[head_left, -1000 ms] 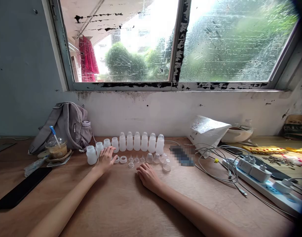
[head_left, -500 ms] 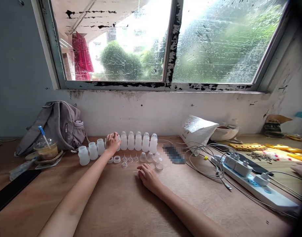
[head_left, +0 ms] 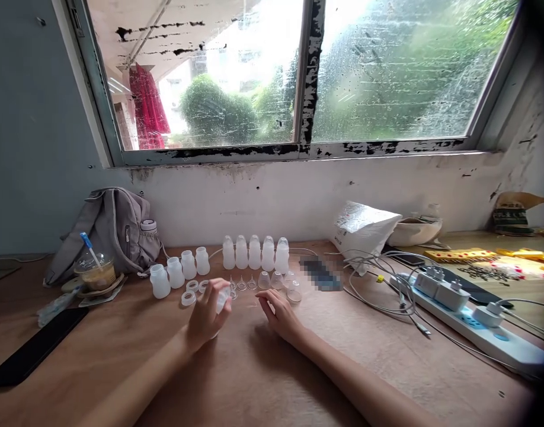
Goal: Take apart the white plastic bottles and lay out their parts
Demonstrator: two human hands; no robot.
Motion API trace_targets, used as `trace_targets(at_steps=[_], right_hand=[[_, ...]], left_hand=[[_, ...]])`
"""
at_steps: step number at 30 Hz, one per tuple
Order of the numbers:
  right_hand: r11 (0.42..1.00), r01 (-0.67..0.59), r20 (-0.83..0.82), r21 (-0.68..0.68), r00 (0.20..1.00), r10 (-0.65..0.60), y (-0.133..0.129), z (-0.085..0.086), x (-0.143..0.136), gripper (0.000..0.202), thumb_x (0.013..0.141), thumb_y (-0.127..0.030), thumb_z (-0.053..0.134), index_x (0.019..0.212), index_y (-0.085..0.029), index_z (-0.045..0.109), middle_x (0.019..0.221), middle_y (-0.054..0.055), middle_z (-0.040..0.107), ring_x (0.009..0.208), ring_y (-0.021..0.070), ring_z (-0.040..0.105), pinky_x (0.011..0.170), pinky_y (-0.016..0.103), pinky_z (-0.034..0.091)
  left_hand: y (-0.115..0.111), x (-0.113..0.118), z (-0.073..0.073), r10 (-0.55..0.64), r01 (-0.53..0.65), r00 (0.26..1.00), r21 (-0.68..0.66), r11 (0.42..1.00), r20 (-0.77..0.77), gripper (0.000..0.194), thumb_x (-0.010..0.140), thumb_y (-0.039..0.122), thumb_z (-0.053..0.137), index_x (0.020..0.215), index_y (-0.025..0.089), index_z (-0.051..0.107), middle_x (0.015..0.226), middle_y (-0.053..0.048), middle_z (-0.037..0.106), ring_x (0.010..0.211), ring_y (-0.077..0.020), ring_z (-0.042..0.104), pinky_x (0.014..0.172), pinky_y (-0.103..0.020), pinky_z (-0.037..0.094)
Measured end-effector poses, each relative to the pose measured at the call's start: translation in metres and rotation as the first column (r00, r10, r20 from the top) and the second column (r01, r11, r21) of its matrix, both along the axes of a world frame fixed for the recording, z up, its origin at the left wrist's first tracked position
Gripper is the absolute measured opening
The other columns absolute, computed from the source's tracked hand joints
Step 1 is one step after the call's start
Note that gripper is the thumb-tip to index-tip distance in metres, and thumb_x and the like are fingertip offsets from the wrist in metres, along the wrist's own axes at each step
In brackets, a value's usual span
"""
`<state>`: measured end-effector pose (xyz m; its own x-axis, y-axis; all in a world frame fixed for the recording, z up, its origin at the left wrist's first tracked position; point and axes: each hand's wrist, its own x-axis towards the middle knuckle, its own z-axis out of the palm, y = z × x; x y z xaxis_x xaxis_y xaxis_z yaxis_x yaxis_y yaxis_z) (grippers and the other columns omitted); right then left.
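Observation:
My left hand point(head_left: 208, 314) is closed around a frosted bottle point(head_left: 223, 296), mostly hidden by the fingers, just above the table. My right hand point(head_left: 277, 313) rests on the table with fingers loosely bent and apart, holding nothing, near the clear domed caps point(head_left: 276, 280). Several capped bottles point(head_left: 254, 254) stand in a row by the wall. Left of them are several open bottles without caps point(head_left: 175, 273). White rings point(head_left: 188, 298) lie in front of these, and clear nipples point(head_left: 241, 284) sit between the rings and the domed caps.
A grey backpack point(head_left: 116, 228), an iced drink point(head_left: 95, 271) and a black flat object point(head_left: 36, 347) are at the left. On the right are a blurred phone point(head_left: 322, 276), a silver-white bag point(head_left: 365, 232), tangled cables and a power strip point(head_left: 467, 326).
My left hand has drawn back from the row towards me, bringing a bottle with it. My right hand has barely moved. The view has shifted slightly.

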<state>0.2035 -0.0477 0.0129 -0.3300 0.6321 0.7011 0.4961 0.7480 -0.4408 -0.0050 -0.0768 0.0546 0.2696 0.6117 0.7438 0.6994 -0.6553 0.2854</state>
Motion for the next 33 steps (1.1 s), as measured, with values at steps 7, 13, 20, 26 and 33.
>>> trace_targets(at_steps=[7,13,20,26,33], right_hand=[[0.985,-0.105,0.096,-0.134,0.988,0.119,-0.02,0.014,-0.003,0.029,0.089,-0.029,0.031,0.113,-0.018,0.041,0.09,0.006,0.056,0.074,0.0137,0.054,0.07,0.026,0.042],[0.963,-0.073,0.331,-0.26,0.93,0.159,-0.03,0.015,-0.01,0.032,0.084,-0.04,0.039,0.108,-0.02,0.044,0.071,0.001,0.059,0.065,0.0149,0.055,0.06,0.023,0.039],[0.969,-0.068,0.313,-0.239,0.939,0.143,-0.028,0.007,-0.015,0.028,0.081,-0.032,0.045,0.106,-0.018,0.043,0.091,0.008,0.059,0.074,0.0171,0.055,0.065,0.026,0.041],[0.969,-0.151,0.303,-0.196,0.93,0.206,-0.021,0.011,-0.011,0.025,0.082,-0.026,0.046,0.106,-0.019,0.045,0.094,0.008,0.056,0.08,0.0173,0.053,0.069,0.027,0.043],[0.981,-0.183,0.376,-0.061,0.906,0.192,-0.021,0.021,-0.007,0.034,0.085,-0.024,0.042,0.118,-0.018,0.038,0.093,0.009,0.053,0.081,0.0182,0.052,0.069,0.029,0.044]], left_hand=[[-0.003,0.001,-0.027,-0.044,0.003,0.964,-0.155,0.988,-0.262,0.064,0.074,0.051,0.049,0.126,0.02,0.027,0.094,-0.006,0.061,0.077,-0.0198,0.059,0.067,-0.03,0.044],[-0.002,0.007,-0.04,0.001,-0.025,0.873,-0.044,0.999,-0.488,0.051,0.075,0.057,0.042,0.103,0.016,0.051,0.087,-0.009,0.061,0.074,-0.0222,0.056,0.064,-0.032,0.039],[-0.002,0.004,-0.035,0.009,-0.052,0.881,-0.077,0.996,-0.473,0.045,0.076,0.054,0.043,0.099,0.016,0.052,0.085,-0.009,0.06,0.073,-0.0223,0.056,0.063,-0.032,0.038],[-0.001,0.001,-0.032,0.021,-0.11,0.905,-0.186,0.976,-0.426,0.033,0.07,0.043,0.053,0.093,0.02,0.053,0.084,-0.006,0.06,0.073,-0.0206,0.058,0.062,-0.028,0.041],[-0.003,0.002,-0.016,-0.054,-0.051,0.964,-0.378,0.924,-0.261,0.036,0.063,0.038,0.059,0.096,0.023,0.057,0.088,-0.004,0.062,0.077,-0.0207,0.058,0.063,-0.026,0.041]])
